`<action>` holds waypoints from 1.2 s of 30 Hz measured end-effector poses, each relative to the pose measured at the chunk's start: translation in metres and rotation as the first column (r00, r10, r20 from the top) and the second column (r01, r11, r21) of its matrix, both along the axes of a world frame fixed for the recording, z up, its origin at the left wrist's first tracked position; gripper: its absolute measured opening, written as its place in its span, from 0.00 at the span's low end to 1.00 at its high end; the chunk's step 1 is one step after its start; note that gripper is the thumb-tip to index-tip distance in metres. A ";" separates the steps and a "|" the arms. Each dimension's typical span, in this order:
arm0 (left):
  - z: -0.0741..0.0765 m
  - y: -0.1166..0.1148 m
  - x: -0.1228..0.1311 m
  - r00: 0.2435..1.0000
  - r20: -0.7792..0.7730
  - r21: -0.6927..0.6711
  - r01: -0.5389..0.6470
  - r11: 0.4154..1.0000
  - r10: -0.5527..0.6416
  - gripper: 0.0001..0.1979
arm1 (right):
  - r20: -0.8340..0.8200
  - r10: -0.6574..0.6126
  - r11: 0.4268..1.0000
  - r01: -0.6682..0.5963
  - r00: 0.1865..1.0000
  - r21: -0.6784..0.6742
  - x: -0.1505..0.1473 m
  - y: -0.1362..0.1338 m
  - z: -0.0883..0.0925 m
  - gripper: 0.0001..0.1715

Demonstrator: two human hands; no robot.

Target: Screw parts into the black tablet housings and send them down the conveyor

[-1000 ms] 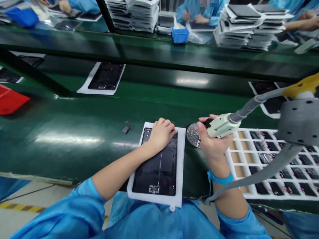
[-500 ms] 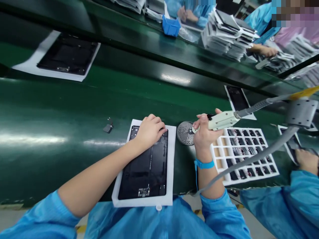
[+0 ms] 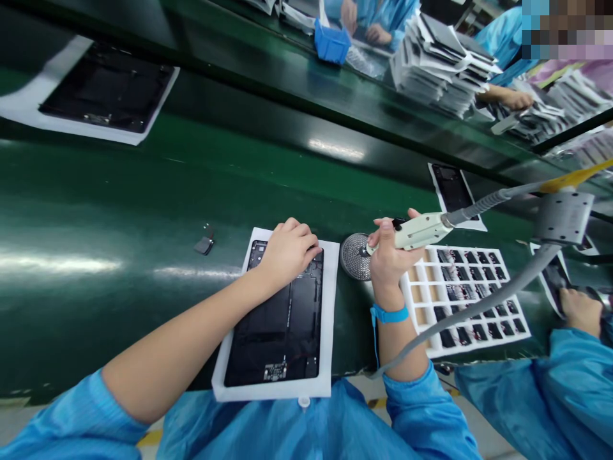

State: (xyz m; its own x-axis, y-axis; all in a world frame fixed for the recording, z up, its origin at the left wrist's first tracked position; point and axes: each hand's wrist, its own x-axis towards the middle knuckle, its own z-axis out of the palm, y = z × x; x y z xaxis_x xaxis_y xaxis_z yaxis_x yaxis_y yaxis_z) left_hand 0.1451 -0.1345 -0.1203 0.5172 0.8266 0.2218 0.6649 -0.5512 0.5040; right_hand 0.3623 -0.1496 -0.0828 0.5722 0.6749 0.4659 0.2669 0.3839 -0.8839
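My left hand [image 3: 288, 254] rests with curled fingers on the upper part of a black device back panel [image 3: 272, 313], which lies on a white foam sheet [image 3: 329, 332]. My right hand [image 3: 390, 259] is shut around a pale green corded electric screwdriver [image 3: 416, 232]. Its tip is at the edge of a round perforated metal disc [image 3: 354, 255], which lies between my hands. A small dark part [image 3: 204, 245] sits on the belt, left of the sheet.
A white compartment tray [image 3: 460, 300] holding dark parts lies to the right, under a grey hose [image 3: 469, 313] and metal bracket [image 3: 564, 217]. A co-worker's hand [image 3: 580, 311] is at the far right. Across the green belt [image 3: 143, 191] are stacked devices [image 3: 443, 76] and a blue bin [image 3: 332, 41].
The whole view has tilted and shifted, bringing a co-worker's hand and sleeve in at the right. My hands stay in about the same place on the panel and by the disc.
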 end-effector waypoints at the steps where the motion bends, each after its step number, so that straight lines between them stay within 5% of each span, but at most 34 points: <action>1: 0.000 0.000 0.000 1.000 0.004 -0.001 0.001 1.000 -0.001 0.10 | 0.001 -0.007 1.000 0.007 1.000 -0.005 -0.001 0.000 0.001 0.37; 12: 0.002 0.001 0.000 1.000 0.029 -0.043 -0.010 0.999 0.011 0.09 | 0.035 -0.007 1.000 0.007 0.999 -0.006 0.001 0.000 0.002 0.39; 20: 0.005 0.003 0.005 1.000 -0.016 -0.064 -0.010 0.998 0.009 0.09 | 0.004 0.066 0.997 -0.067 0.998 0.035 -0.043 -0.007 0.035 0.31; 26: 0.006 0.002 0.007 1.000 -0.001 -0.061 -0.010 0.998 0.010 0.10 | -0.079 0.177 0.984 -0.179 0.981 -0.020 -0.077 -0.001 0.019 0.32; 36: 0.007 0.001 0.010 1.000 0.021 -0.067 -0.013 0.998 0.014 0.11 | -0.033 0.195 0.980 -0.196 0.980 -0.023 -0.075 -0.001 0.011 0.27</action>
State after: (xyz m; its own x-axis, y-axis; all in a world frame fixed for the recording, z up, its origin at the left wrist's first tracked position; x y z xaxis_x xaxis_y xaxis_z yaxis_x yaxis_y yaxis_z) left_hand 0.1549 -0.1337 -0.1133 0.5018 0.8468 0.1763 0.6608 -0.5068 0.5537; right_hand 0.2875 -0.1507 -0.0720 0.4418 0.7869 0.4309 0.1615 0.4027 -0.9010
